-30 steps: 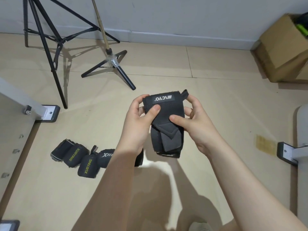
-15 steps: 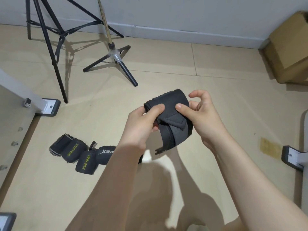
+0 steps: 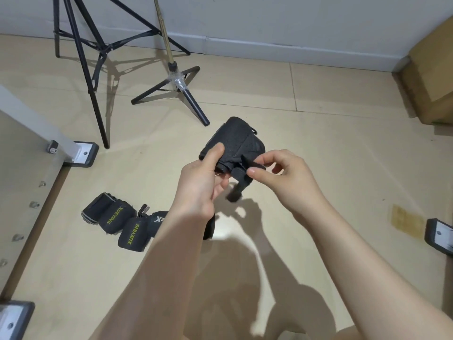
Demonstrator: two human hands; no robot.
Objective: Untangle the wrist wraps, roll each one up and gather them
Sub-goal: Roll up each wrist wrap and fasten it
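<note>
Both hands work a black wrist wrap in the air above the floor, near the middle of the view. The left hand has its grip closed round the near-left end of the roll, thumb pressed on top. The right hand pinches the loose tail strap between thumb and forefinger, its other fingers curled clear; the end of that tail hangs below the roll.

The roll looks nearly complete, and the tail probably has to be pulled snug and pressed down to close it. If the pinch slips or the left thumb eases before the tail is fastened, the outer turns could spring loose and the roll slacken. A tail laid on crooked might leave a lopsided roll that opens once set down.

The finished rolled wraps lie grouped on the floor to the near left, partly hidden by the left forearm. A black tripod stands at the far left and a cardboard box at the far right.
</note>
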